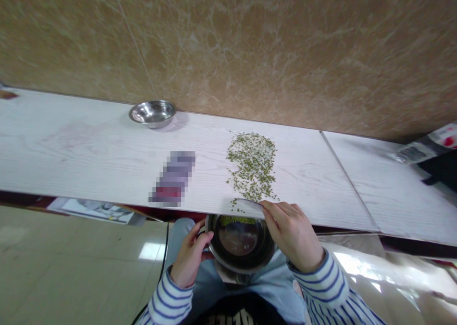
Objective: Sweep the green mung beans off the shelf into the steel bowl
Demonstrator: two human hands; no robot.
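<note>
My left hand [194, 249] grips the left rim of a metal bowl [246, 264], thumb over the edge. The bowl sits just below the table's front edge, above my lap, with green mung beans [237, 220] along its far side. My right hand [291, 230] is closed on a thin, flat piece [249, 202] whose exact kind I cannot make out. It points left along the table edge, above the bowl. Just beyond it, green beans mixed with white grains [253, 163] lie spread on the tabletop, a few of them close to the edge.
A small shallow steel bowl [153, 114] stands by the wall. A blurred-out flat object [173, 178] lies left of the beans. At the far right are a plastic packet [424, 146] and a black item [442, 168]. A seam [350, 177] crosses the white table [71, 149].
</note>
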